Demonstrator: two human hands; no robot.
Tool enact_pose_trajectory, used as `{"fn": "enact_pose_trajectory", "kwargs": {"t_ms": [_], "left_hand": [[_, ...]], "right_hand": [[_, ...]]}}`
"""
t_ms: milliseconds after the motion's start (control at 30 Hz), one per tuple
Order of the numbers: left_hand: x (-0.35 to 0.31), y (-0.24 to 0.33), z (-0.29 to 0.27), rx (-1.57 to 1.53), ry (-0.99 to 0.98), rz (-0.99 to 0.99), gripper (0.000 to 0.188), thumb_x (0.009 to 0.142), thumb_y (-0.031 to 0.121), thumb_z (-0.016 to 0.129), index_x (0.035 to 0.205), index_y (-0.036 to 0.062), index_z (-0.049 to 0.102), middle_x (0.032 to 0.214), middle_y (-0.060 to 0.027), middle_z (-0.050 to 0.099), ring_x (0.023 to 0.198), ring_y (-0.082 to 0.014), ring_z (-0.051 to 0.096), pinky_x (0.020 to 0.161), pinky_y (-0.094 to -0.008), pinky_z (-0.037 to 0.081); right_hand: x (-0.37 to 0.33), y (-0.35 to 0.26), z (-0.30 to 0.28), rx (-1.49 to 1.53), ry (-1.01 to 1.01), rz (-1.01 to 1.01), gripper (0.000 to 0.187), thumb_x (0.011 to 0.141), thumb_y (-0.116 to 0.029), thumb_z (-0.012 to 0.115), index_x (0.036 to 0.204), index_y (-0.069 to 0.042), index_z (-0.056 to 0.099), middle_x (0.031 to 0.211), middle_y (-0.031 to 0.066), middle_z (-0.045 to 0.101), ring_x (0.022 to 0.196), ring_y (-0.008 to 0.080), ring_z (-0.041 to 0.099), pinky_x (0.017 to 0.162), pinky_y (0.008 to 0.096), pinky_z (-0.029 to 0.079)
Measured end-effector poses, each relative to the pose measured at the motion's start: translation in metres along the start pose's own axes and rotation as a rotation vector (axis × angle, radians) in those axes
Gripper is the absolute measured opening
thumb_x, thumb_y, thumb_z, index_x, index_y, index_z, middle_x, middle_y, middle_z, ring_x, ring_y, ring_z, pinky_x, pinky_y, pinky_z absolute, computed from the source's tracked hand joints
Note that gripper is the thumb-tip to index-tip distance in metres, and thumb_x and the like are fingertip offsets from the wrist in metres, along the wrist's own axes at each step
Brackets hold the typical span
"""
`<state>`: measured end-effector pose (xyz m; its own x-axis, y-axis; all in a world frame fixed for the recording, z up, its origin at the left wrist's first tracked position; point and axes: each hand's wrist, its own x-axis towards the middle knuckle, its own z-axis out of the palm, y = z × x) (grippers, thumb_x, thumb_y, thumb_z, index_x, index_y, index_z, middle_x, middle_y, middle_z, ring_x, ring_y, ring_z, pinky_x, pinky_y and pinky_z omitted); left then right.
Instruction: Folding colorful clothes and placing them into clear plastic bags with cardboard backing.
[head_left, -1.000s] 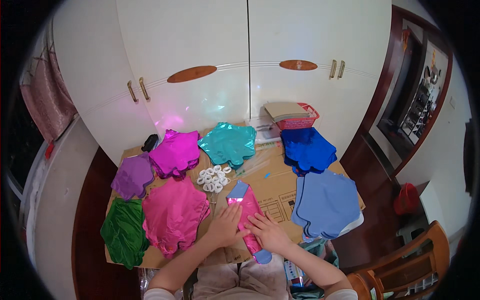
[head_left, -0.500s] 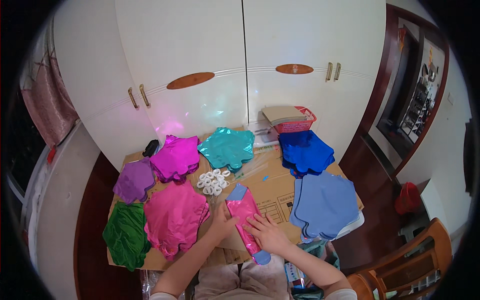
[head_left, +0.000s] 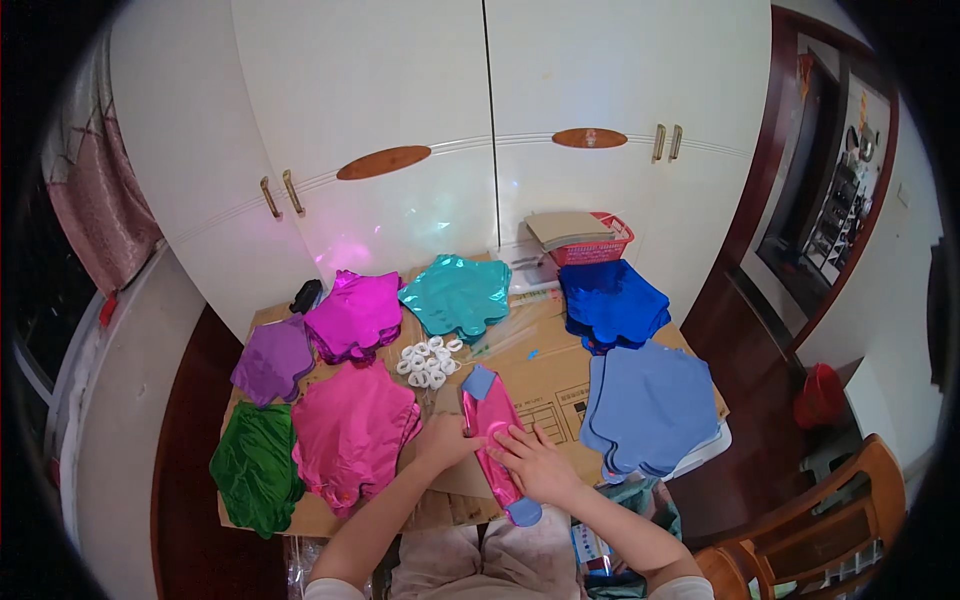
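A folded pink foil sheet [head_left: 478, 407] with blue-grey ends lies slantwise on the cardboard in front of me. My left hand [head_left: 450, 440] is closed at its left edge, fingertips partly hidden. Across its middle rests my right hand [head_left: 535, 466], fingers spread and lying flat on the foil. Just beyond the folded piece is a small pile of white rings [head_left: 428, 362]. Flat stacks of wavy-edged foil sheets surround the work: pink [head_left: 355, 430], green [head_left: 255, 465], purple [head_left: 272, 358], magenta [head_left: 352, 315], teal [head_left: 457, 295], dark blue [head_left: 612, 300] and blue-grey [head_left: 652, 408].
Cardboard [head_left: 545, 345] covers the table, against a white cabinet [head_left: 380, 80]. At the back stands a red basket [head_left: 622, 238] with cardboard pieces [head_left: 565, 230] on top. A small black object [head_left: 307, 296] lies back left. A wooden chair [head_left: 830, 515] is at the right.
My left hand has turned and closed at the foil's left edge. The folded piece looks narrower and its far end has shifted slightly right. My right hand stays nearly in place.
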<state>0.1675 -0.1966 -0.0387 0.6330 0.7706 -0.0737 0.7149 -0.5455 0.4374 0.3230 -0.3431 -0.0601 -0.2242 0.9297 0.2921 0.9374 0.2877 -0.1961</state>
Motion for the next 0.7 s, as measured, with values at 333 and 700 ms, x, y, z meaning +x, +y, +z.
{"fn": "enact_pose_trajectory", "kwargs": {"t_ms": [333, 700], "left_hand": [[-0.014, -0.011, 0.014, -0.268, 0.205, 0.255, 0.027, 0.068, 0.024, 0.072, 0.077, 0.0043, 0.056, 0.072, -0.0097, 0.060, 0.071, -0.0299, 0.057, 0.065, -0.0431, 0.045], [0.007, -0.018, 0.015, -0.299, 0.234, 0.222, 0.025, 0.068, 0.019, 0.070, 0.079, 0.0017, 0.056, 0.072, -0.0162, 0.058, 0.074, -0.0355, 0.056, 0.066, -0.0454, 0.044]], "right_hand": [[0.006, 0.001, -0.004, 0.039, 0.035, -0.012, 0.042, 0.079, -0.020, 0.058, 0.121, -0.019, 0.056, 0.123, 0.0133, 0.050, 0.121, 0.0301, 0.041, 0.106, 0.0516, 0.027], [0.028, 0.016, 0.007, 0.013, 0.162, -0.049, 0.036, 0.079, -0.019, 0.058, 0.115, -0.012, 0.058, 0.114, 0.0114, 0.054, 0.111, 0.0283, 0.049, 0.101, 0.0456, 0.035]]}}
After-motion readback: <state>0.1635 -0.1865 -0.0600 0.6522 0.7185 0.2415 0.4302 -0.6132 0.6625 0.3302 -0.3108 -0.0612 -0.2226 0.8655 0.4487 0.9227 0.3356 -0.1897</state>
